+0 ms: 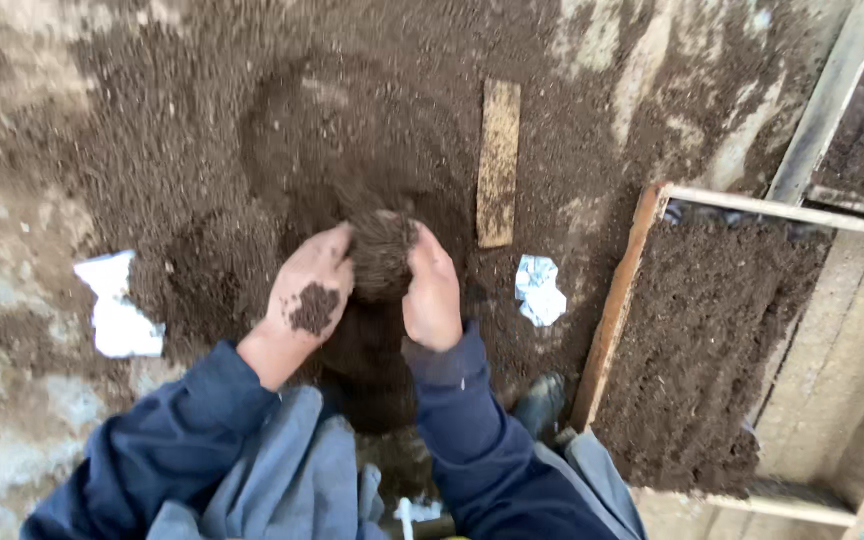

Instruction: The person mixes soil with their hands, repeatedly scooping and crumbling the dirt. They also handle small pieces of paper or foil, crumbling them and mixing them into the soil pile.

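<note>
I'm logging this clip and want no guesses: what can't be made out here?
Head view only:
- Fingertips of left hand and right hand: hidden behind the soil clump.
- Wooden frame: far side cut off by the right edge.
- White scraps: too crumpled to identify.

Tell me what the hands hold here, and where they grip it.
Both hands, left hand and right hand, cup a clump of soil between them, pressing on its opposite sides above the soil pile.

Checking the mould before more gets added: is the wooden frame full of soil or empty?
Full: dark soil fills the wooden frame almost to its rim.
</note>
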